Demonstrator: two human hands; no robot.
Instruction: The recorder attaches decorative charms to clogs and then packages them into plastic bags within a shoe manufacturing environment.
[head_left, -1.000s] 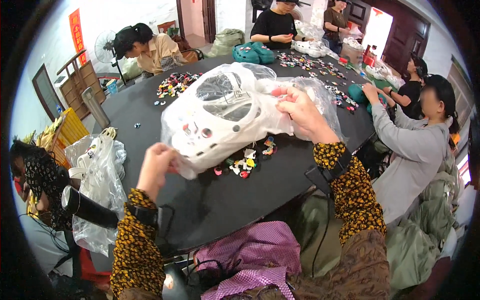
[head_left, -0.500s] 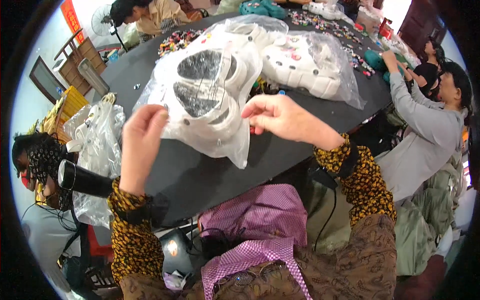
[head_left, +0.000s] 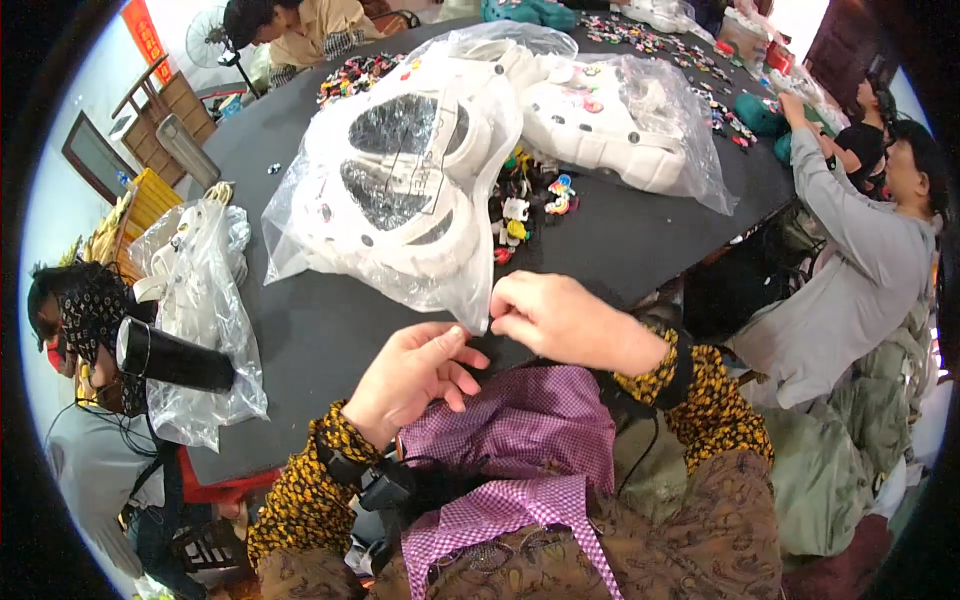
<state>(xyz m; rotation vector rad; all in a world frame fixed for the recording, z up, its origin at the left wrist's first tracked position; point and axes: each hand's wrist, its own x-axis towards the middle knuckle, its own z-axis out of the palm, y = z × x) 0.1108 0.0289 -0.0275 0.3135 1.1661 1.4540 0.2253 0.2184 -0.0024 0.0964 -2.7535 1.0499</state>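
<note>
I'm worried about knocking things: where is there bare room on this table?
Bare tabletop shows between the left-edge bag and the big bag of white clogs, and right of the near charms, in front of the other clog bag. It's crowded where the left hand and right hand nearly meet, and around the far charms.

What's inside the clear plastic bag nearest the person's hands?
The bag holds white clogs with small round holes and dark openings. Their undersides are turned away, so those can't be seen.
</note>
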